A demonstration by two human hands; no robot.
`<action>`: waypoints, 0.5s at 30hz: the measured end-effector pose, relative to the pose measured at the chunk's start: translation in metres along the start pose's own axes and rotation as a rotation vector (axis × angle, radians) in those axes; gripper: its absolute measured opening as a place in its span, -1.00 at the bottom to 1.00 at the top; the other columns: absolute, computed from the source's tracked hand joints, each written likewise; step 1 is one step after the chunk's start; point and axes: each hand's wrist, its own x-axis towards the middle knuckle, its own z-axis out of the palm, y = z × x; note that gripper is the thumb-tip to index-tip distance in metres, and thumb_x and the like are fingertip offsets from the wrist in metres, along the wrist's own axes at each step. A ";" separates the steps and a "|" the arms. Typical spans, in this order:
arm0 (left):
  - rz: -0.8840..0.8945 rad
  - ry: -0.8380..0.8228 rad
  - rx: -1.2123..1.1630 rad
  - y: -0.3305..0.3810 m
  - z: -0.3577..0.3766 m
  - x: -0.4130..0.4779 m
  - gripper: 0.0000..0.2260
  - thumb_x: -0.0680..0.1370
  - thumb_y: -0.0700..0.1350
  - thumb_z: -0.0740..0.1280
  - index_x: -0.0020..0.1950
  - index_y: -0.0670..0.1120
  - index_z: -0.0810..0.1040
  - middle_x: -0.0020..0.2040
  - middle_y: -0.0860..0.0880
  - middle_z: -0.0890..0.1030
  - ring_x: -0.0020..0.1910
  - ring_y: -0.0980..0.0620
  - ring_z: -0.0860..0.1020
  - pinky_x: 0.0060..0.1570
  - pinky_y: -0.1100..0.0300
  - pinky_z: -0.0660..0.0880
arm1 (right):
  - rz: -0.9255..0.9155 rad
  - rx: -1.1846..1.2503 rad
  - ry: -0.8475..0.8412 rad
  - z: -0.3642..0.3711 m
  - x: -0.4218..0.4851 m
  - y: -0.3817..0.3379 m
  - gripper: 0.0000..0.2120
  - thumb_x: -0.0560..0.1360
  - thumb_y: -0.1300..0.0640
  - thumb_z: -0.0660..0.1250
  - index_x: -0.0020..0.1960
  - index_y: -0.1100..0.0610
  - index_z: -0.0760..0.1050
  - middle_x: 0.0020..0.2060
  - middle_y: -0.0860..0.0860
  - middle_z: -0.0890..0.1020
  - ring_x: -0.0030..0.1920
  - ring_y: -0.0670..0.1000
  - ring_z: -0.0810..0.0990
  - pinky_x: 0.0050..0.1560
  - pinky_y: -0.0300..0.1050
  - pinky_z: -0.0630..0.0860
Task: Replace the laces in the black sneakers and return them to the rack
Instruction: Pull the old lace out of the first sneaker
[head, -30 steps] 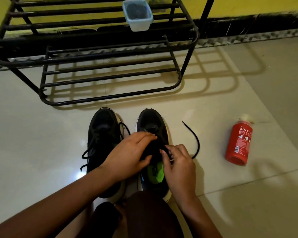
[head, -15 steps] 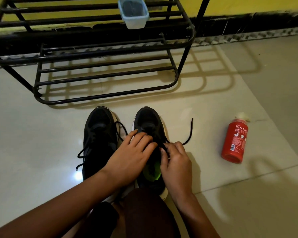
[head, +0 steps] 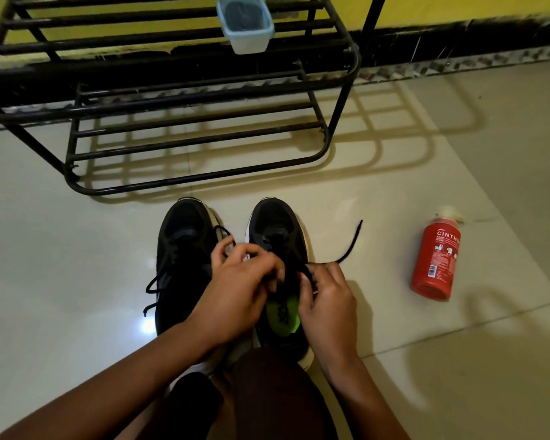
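Black sneaker [head: 277, 236] — on the floor [head: 61, 249], toe toward the rack [head: 204, 179], long axis running away from the person, directly under both hands. Its lace [head: 352, 246] is pinched in the right hand [head: 327, 300] at the upper eyelets, free end trailing right; left hand [head: 238, 290], fingers curled at the tongue, perhaps holds lace too — blur prevents certainty. Second sneaker [head: 185, 249] just beside, left; red bottle [head: 435, 258] lies well apart, right.
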 end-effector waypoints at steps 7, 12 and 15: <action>-0.247 -0.008 -0.604 -0.003 -0.026 0.009 -0.69 0.48 -0.15 0.39 0.20 0.01 0.47 -0.28 0.02 0.51 -0.25 0.11 0.52 -0.15 0.33 0.47 | -0.019 -0.010 0.051 -0.001 0.000 0.001 -0.83 0.51 0.16 0.26 0.01 0.17 0.59 -0.09 0.02 0.56 -0.20 -0.01 0.59 -0.22 -0.31 0.41; -0.113 -0.104 -0.014 -0.013 -0.024 0.010 -0.83 0.54 -0.01 0.27 -0.08 -0.05 0.61 -0.21 0.07 0.54 -0.22 0.12 0.50 -0.20 0.29 0.41 | -0.033 -0.031 0.033 0.002 0.001 -0.002 -0.84 0.50 0.18 0.29 0.01 0.20 0.59 -0.09 0.05 0.57 -0.22 0.03 0.60 -0.25 -0.24 0.48; -0.521 0.127 -0.807 -0.003 -0.035 0.015 -0.67 0.59 0.00 0.15 -0.28 -0.11 0.52 -0.47 0.03 0.34 -0.49 0.12 0.31 -0.46 0.35 0.32 | -0.003 -0.031 0.041 0.001 0.002 0.001 -0.86 0.49 0.21 0.33 0.01 0.20 0.60 -0.11 0.05 0.57 -0.23 0.03 0.60 -0.24 -0.27 0.45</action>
